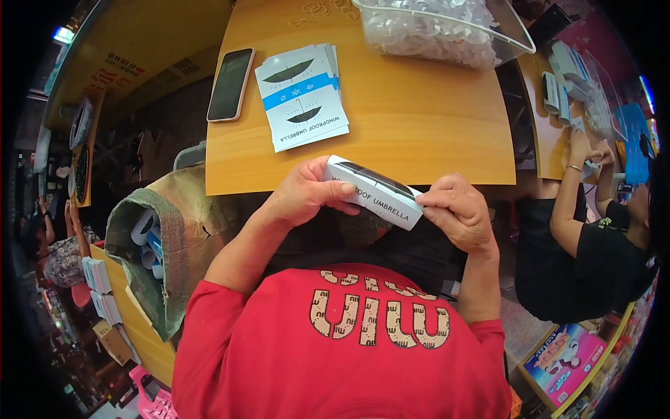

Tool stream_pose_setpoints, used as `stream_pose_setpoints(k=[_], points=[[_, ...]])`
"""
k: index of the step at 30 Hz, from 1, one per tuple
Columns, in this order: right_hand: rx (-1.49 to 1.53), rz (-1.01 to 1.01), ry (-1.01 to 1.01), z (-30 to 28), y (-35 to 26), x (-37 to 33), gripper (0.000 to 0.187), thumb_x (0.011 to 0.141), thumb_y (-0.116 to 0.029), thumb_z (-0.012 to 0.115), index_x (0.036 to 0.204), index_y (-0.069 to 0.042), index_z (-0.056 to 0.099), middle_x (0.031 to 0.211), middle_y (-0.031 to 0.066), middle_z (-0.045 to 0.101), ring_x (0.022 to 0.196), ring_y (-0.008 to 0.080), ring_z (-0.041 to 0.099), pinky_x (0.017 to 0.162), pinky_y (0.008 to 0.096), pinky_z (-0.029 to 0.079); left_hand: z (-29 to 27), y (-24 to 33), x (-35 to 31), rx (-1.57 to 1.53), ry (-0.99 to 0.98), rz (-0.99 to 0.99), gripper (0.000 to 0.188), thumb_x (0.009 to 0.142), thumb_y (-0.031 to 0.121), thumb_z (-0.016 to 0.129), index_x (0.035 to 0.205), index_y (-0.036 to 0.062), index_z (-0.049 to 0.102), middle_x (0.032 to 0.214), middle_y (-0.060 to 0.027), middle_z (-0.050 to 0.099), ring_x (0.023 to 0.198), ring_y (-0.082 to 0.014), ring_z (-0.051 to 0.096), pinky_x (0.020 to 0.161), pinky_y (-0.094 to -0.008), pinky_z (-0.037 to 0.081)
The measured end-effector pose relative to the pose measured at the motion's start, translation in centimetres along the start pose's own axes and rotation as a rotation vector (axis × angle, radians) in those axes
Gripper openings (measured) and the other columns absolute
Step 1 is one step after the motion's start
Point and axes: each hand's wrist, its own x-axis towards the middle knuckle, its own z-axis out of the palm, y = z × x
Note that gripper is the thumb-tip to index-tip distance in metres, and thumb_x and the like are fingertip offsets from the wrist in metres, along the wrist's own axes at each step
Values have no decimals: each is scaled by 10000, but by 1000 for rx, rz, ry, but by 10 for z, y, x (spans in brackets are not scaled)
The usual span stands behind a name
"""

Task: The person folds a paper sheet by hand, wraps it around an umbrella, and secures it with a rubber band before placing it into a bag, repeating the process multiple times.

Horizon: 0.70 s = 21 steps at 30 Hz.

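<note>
A person at a curved wooden table [419,133] holds a long white folded cardboard box [375,190] at the near edge, left hand [307,192] and right hand [457,213] each clamped on one end. Squaring it up well probably calls for even pressure at both ends. A clear plastic tub [513,31] holds white plastic pieces [433,28]; a woven sack [174,244] holds rolled white-and-blue packs [148,234].

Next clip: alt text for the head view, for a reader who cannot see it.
Both hands, left and right, hold a white folded box at the near edge of a wooden table. On the table lie a stack of flat cards, a phone and a clear bin.
</note>
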Motion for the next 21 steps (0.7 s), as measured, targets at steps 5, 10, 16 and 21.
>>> stream_pose_setpoints(k=[5, 10, 16, 21], points=[[-55, -147, -181, -7, -9, 7, 165, 628, -38, 655, 783, -86, 631, 678, 16, 500, 651, 162, 476, 584, 260, 376, 0, 7, -1, -36, -59, -43, 255, 746, 84, 598, 962, -9, 499, 895, -111, 575, 790, -192, 580, 630, -309, 525], [-62, -191, -304, -9, -17, 13, 160, 613, -67, 668, 762, -107, 624, 674, 9, 480, 657, 167, 475, 592, 269, 373, 1, 10, 0, -10, -95, -73, 267, 732, 85, 615, 954, -14, 505, 882, -117, 580, 785, -198, 583, 627, -309, 526], [36, -198, -423, -9, -18, 17, 129, 618, -82, 669, 734, -105, 616, 681, 8, 480, 672, 166, 472, 617, 279, 371, 1, 10, 3, -9, -134, -90, 265, 722, 83, 623, 939, -18, 509, 864, -120, 585, 783, -201, 585, 623, -305, 525], [35, -190, -417, -3, -23, 16, 100, 604, -15, 608, 673, -85, 593, 694, 17, 488, 690, 171, 481, 625, 271, 377, 2, 9, 4, -11, -147, -118, 266, 718, 82, 626, 935, -19, 510, 856, -122, 586, 780, -204, 587, 621, -301, 525]])
